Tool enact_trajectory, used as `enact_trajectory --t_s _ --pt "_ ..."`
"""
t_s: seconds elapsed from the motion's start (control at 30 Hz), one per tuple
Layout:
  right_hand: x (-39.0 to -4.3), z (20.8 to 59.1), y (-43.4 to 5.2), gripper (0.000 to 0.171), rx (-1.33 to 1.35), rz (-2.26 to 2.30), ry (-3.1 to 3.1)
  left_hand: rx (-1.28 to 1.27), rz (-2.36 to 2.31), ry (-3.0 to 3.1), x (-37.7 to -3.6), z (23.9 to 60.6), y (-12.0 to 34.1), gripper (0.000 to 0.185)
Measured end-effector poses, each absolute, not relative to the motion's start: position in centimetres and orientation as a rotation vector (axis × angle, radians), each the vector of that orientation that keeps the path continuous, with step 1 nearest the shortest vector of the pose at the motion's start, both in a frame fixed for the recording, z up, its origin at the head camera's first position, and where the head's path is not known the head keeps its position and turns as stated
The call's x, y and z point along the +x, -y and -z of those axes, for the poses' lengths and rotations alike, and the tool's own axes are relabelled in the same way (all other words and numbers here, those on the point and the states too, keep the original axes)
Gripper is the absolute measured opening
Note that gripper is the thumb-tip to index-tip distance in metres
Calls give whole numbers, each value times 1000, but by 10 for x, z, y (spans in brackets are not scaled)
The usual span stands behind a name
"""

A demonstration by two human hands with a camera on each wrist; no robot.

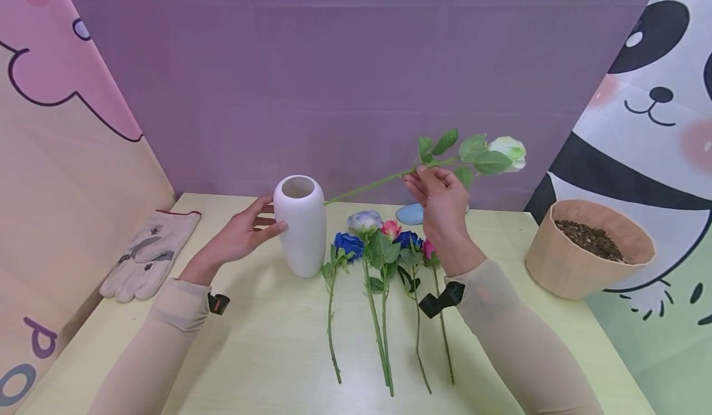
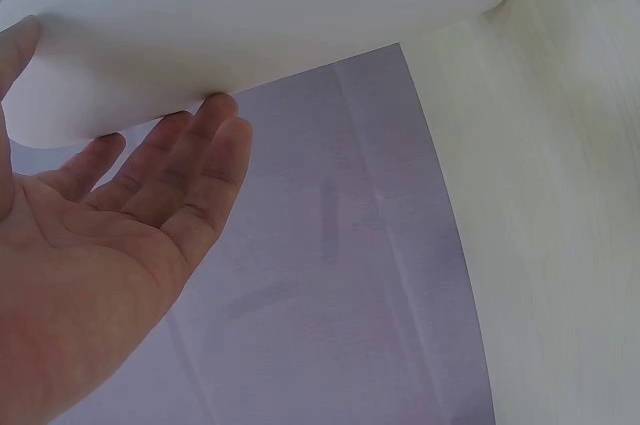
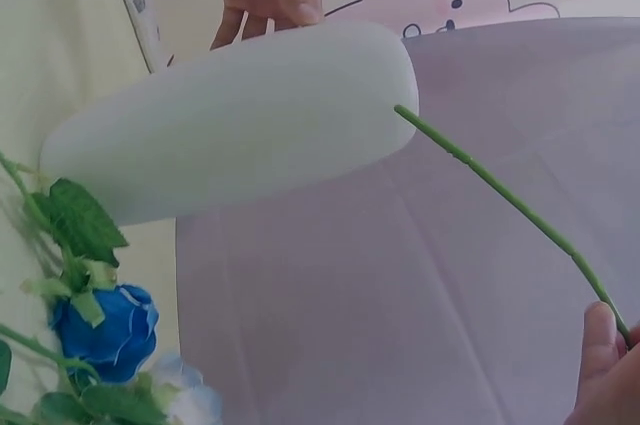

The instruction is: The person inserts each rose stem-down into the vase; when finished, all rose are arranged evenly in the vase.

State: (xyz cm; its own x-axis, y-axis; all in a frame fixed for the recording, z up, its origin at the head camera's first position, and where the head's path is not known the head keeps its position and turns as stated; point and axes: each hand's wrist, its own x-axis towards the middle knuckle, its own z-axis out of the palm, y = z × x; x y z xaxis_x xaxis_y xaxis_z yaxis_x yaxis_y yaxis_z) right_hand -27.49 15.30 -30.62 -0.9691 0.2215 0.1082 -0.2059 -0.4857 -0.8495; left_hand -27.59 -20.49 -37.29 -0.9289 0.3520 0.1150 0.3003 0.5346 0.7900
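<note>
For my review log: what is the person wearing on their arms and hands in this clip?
Both hands are bare: left hand, right hand. Each forearm is covered by a snug, pale beige sleeve that ends at the wrist with a thicker cuff. A small black clip-like device sits at each wrist, the left one with a reddish mark.

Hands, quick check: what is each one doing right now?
Left hand: open, straight fingers resting against the side of the white vase.
Right hand: pinching the stem of the white rose, stem end at the vase mouth.
</note>
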Motion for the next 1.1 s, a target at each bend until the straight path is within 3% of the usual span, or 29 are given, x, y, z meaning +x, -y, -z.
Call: enact_trajectory --t_s 1.1 --pt "-282 301 -97 9 113 -2470 1543 583 -1369 -2714 -276 375 204 67"
